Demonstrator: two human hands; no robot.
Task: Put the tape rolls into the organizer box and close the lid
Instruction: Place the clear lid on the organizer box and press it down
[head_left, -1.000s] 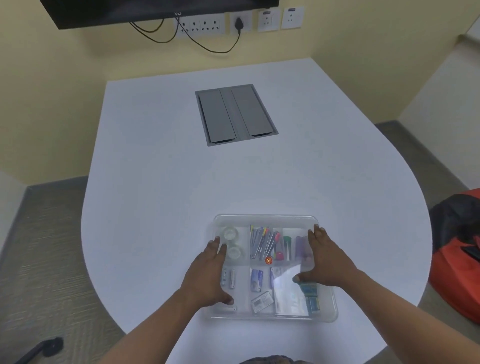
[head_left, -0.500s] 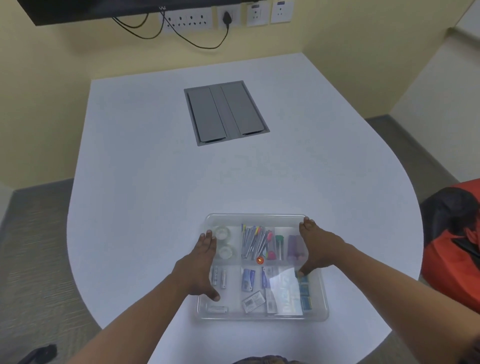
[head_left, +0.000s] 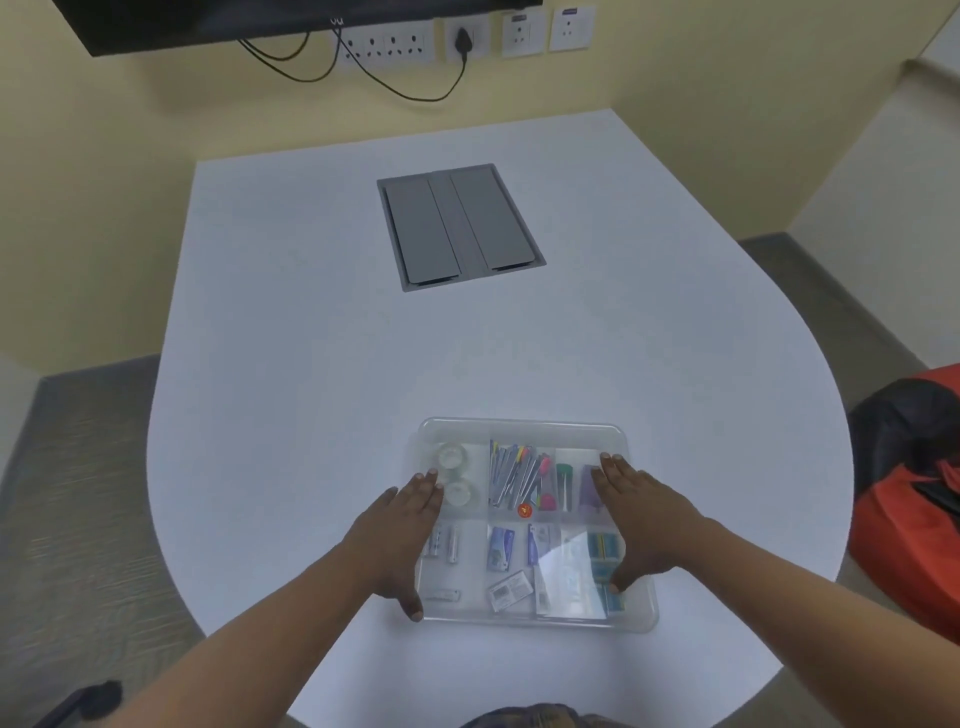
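A clear plastic organizer box (head_left: 524, 427) lies on the white table near its front edge, with its transparent lid down over the compartments. Two clear tape rolls (head_left: 453, 456) sit in the back-left compartment, seen through the lid. My left hand (head_left: 402, 535) lies flat on the lid's left side, fingers spread. On the lid's right side my right hand (head_left: 640, 512) presses flat, thumb toward me. Pens, batteries and small packets fill the other compartments.
A grey cable hatch (head_left: 460, 226) is set into the table's middle. Wall sockets (head_left: 387, 48) with black cables and a dark screen hang behind. An orange-and-black bag (head_left: 914, 499) sits on the floor at the right. The table's edge curves close to the box.
The view has shifted a little. Both hands have stayed flat on the lid, the right one slightly further onto it. The box has not moved.
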